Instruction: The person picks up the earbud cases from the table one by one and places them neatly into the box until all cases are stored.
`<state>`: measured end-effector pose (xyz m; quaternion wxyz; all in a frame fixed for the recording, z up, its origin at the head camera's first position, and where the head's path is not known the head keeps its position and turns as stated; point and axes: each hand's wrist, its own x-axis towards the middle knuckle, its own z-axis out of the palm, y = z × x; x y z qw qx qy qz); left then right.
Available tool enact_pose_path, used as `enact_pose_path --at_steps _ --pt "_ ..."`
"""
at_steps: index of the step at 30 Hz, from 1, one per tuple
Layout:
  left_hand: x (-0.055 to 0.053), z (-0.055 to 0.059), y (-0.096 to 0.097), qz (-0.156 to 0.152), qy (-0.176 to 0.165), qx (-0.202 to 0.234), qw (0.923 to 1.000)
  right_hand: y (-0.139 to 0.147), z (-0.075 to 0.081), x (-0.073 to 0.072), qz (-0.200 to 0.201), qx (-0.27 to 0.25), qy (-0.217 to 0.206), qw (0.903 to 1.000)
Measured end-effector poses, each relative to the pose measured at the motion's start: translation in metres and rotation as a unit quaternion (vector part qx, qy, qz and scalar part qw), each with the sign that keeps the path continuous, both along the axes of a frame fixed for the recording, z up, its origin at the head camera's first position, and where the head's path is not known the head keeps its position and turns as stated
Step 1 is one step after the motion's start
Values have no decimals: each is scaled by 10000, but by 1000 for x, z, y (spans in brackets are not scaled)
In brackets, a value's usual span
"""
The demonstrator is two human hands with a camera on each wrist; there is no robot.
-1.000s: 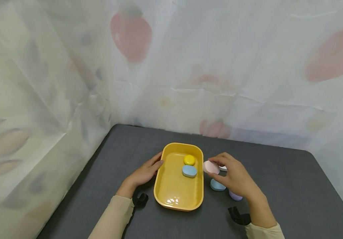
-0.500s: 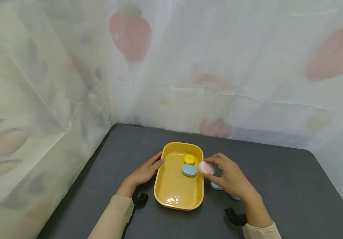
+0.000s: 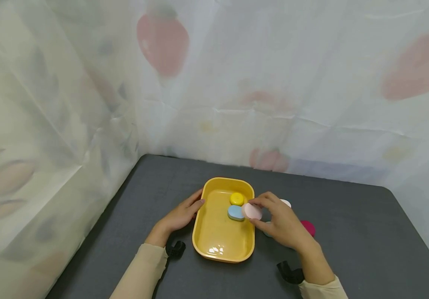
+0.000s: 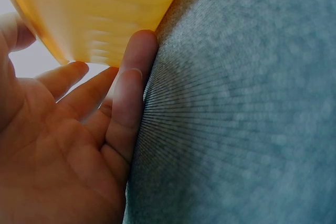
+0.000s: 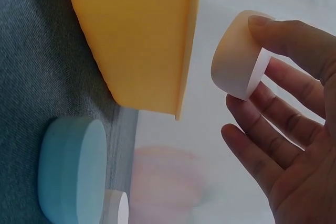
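Note:
My left hand (image 3: 178, 216) holds the left side of a yellow tray (image 3: 222, 243), thumb over the rim and fingers against the outer wall (image 4: 105, 9). Pinched between the thumb and fingers of my right hand (image 3: 283, 222) is a pale pink rounded case (image 3: 252, 211). It is raised over the tray's right rim, and its white underside faces the palm in the right wrist view. Inside the tray lie a light blue oval case (image 3: 235, 213), partly behind the pink one, and a round yellow case (image 3: 236, 199).
Right of the tray, a second blue case (image 5: 71, 171) stands on the dark grey table (image 3: 349, 232), largely behind my right hand in the head view. A white case (image 3: 286, 203) and a magenta one (image 3: 308, 228) are also there. Printed curtains (image 3: 214, 83) hang behind the table and at its left.
My right hand has moved left with the pink case, from beside the tray to over its right rim. The magenta case has come into view. My left hand and the tray have stayed put.

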<state>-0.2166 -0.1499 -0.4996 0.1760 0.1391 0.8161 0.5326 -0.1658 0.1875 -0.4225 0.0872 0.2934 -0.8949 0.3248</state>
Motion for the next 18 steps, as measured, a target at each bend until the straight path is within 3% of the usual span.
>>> enact_pose_path --at_steps 18 --pt "1 1 -2 -61 -66 147 9999 -18 -5 3 75 244 -170 9995"
